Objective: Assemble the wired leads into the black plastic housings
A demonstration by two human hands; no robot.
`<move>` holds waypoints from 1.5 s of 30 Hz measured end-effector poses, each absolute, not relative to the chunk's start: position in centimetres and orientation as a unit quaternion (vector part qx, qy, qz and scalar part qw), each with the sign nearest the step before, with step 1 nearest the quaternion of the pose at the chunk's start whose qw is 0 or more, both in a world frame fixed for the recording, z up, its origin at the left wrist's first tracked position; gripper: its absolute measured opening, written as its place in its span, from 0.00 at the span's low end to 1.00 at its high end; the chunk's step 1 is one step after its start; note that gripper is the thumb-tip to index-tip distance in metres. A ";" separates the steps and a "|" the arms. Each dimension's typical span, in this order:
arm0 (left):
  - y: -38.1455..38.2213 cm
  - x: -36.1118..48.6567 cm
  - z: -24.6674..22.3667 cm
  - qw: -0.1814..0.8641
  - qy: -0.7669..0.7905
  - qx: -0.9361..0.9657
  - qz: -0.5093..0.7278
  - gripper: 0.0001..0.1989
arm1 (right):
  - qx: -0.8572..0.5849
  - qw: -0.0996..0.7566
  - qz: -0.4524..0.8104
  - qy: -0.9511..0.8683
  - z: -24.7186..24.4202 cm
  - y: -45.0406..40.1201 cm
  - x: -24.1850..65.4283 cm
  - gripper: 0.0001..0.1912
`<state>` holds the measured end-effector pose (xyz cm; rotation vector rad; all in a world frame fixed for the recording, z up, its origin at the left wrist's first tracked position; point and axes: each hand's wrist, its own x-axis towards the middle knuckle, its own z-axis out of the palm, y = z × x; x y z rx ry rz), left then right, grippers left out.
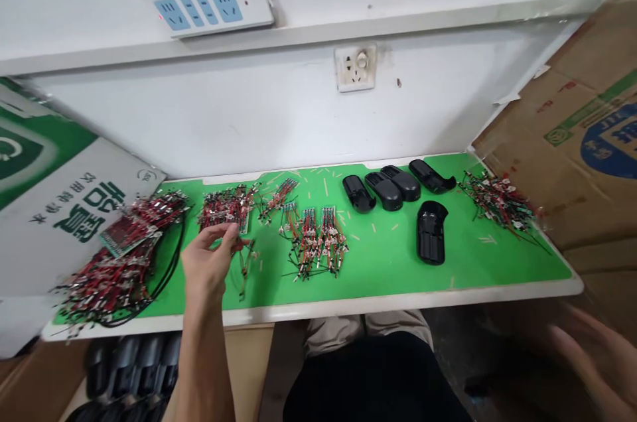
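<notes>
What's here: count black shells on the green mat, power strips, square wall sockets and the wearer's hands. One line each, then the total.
Black shells on green mat: 5
Power strip: 1
Square wall socket: 1
Hands: 2
Total: 9

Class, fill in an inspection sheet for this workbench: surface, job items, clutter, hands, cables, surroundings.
Surface: green tabletop with a pale rim.
Job items: red-wired bundles at left, middle and far right; five black shells right of centre.
Clutter: pale slivers scattered among the items.
Hands: left hand holds a small wired piece; right hand, blurred, is beyond the front edge, nothing seen in it.
Cables: black cables curve beside the left heap.
Surroundings: power strip and wall socket above; printed cartons at both sides; more dark shells below, left.
</notes>
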<state>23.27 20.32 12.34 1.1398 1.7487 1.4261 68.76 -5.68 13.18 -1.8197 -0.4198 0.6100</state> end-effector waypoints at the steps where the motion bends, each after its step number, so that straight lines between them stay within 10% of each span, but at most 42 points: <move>1: 20.2 23.5 12.5 0.318 0.640 0.410 0.567 0.24 | -0.783 0.518 0.259 -0.227 13.2 -4.0 67.4 0.36; 8: 20.0 25.1 12.6 0.414 0.557 0.299 0.654 0.23 | -0.756 0.311 0.118 -0.563 9.3 14.0 55.6 0.48; 18: 20.4 24.3 10.2 0.362 0.596 0.374 0.611 0.23 | -0.767 0.401 0.047 -0.499 6.1 17.7 53.7 0.38; 26: 20.6 24.4 12.4 0.429 0.567 0.391 0.584 0.25 | -0.623 0.545 0.276 -0.488 7.0 12.3 56.1 0.37; 31: 19.2 24.9 13.6 0.276 0.553 0.501 0.606 0.17 | -0.529 0.567 0.410 -0.480 5.5 8.9 57.8 0.35; 39: 18.1 32.6 16.2 0.312 0.474 0.578 0.587 0.15 | -0.599 0.522 0.287 -0.536 4.2 8.1 58.5 0.30; 45: 13.7 41.5 14.7 0.343 0.331 0.823 0.309 0.15 | -0.640 0.525 0.174 -0.533 5.2 8.7 59.3 0.27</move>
